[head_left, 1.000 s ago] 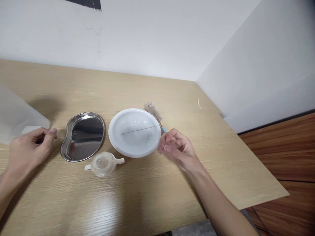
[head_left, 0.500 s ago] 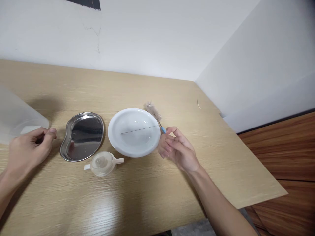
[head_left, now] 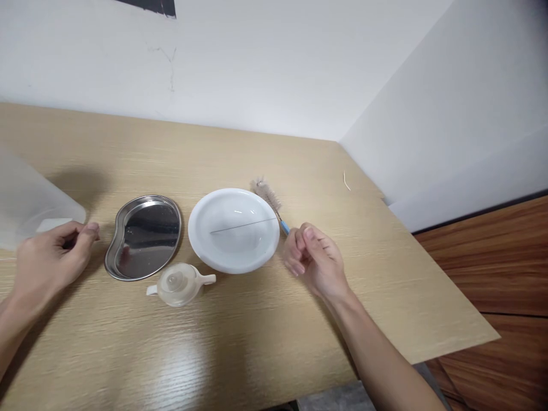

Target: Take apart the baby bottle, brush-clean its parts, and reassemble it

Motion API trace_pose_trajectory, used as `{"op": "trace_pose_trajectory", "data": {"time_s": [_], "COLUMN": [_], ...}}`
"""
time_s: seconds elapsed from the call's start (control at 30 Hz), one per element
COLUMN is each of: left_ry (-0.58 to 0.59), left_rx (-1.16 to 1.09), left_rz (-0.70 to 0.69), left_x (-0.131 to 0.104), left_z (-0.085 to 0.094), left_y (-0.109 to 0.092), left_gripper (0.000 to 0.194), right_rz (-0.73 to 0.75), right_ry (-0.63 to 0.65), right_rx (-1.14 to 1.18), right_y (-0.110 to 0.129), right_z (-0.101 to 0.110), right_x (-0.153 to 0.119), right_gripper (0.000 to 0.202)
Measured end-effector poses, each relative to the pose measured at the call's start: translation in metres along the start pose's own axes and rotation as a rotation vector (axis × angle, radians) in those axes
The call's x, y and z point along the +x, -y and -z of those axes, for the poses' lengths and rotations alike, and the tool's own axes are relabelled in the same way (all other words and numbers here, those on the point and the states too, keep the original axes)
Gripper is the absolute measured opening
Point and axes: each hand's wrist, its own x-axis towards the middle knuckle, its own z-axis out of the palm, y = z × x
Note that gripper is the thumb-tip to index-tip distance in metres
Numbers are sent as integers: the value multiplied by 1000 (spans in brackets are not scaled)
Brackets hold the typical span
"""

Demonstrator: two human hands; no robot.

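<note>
My right hand (head_left: pixel 317 260) hovers just right of a white oval bowl (head_left: pixel 201 251), its fingers curled in and the thumb against them; I see nothing in it. Across the bowl lies a thin straight wire (head_left: pixel 242 226), one end near the right rim. Behind that rim a bristle brush (head_left: pixel 266 195) with a blue handle reaches toward my right hand. My left hand (head_left: pixel 53 257) is at the left, thumb and forefinger together, beside a translucent plastic container (head_left: pixel 34 194). No object shows between its fingertips. Nearest on its right is a steel kidney dish (head_left: pixel 149 237).
A small clear pot (head_left: pixel 177 285) with a spout and a handle stands in front of the dish and bowl. A short pale strip (head_left: pixel 346 180) lies at the right of the wooden table (head_left: pixel 299 354). White walls rise behind and to the right.
My right hand's thumb and forefinger have come together from a looser, more spread pose, and the hand has shifted slightly. My left hand, the wire, bowl and brush have stayed put.
</note>
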Motion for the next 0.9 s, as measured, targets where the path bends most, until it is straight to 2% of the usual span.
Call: {"op": "trace_pose_trajectory", "data": {"time_s": [0.07,0.23,0.6,0.9], "left_ry": [-1,20,7,2], "left_rx": [5,35,40,21], "left_rz": [7,21,34,63], "left_x": [0,2,2,3], "left_z": [0,2,1,2], "left_y": [-1,-1,-2,-6], "left_gripper": [32,34,31,29], "right_rz": [4,-42,-94,-113], "right_ry": [-6,7,-68,-105], "right_rx": [-35,-78,-111,-14], "right_y": [0,-2,-2,0], "right_z": [1,3,3,-2], "right_x": [1,3,4,5], "right_gripper": [9,12,14,30]}}
